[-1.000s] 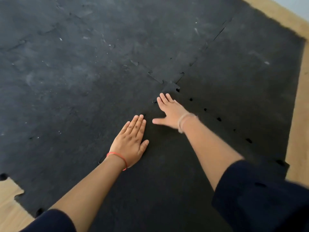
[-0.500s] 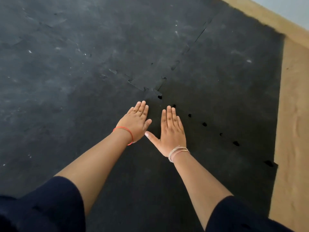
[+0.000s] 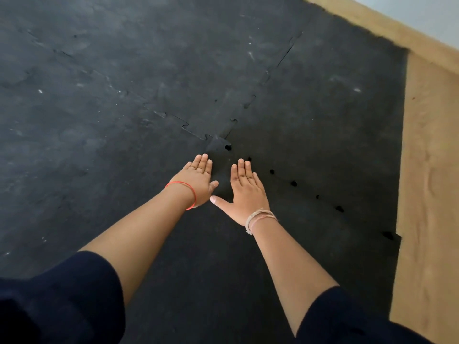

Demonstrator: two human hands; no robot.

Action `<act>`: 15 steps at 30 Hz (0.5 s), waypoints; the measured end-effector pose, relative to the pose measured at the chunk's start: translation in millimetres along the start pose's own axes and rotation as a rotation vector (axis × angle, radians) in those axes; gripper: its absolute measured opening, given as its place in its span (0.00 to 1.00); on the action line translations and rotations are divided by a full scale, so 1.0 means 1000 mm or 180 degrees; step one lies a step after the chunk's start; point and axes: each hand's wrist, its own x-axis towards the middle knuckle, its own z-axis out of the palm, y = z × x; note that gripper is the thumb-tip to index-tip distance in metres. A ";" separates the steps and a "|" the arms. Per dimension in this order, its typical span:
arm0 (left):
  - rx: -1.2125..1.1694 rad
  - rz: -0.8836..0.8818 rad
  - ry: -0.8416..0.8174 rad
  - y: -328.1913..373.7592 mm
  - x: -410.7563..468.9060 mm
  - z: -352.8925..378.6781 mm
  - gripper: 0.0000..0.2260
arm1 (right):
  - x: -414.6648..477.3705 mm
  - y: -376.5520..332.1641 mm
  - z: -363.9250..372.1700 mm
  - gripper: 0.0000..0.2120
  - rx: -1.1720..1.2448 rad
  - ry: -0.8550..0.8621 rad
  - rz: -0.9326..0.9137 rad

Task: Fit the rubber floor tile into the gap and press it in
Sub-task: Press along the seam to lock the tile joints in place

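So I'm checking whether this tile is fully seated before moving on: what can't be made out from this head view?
- Rubber floor tile, near edge: cut off by the frame's bottom and covered by both sleeves.
- Tile surface under the left hand and right hand: hidden by the flat palms.
- Seam on the right: small dark holes show, but their depth is too dark to tell.
- Pressing force: not visible.

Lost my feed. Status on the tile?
Both hands, left and right, flat on tile, holding nothing. Small holes open along right seam. Nothing in the way.
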 end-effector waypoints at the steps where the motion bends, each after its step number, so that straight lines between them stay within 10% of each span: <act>1: 0.0066 0.0019 0.0100 0.000 -0.002 0.004 0.28 | -0.003 0.007 0.002 0.42 0.0045 0.0081 0.0073; 5: 0.0079 0.0222 0.0572 -0.005 0.001 0.016 0.27 | -0.012 0.029 0.015 0.41 -0.0004 0.0726 0.0876; 15: -0.0079 0.0173 0.0348 0.006 0.030 -0.008 0.26 | 0.001 0.029 0.017 0.36 -0.0259 0.0560 0.0255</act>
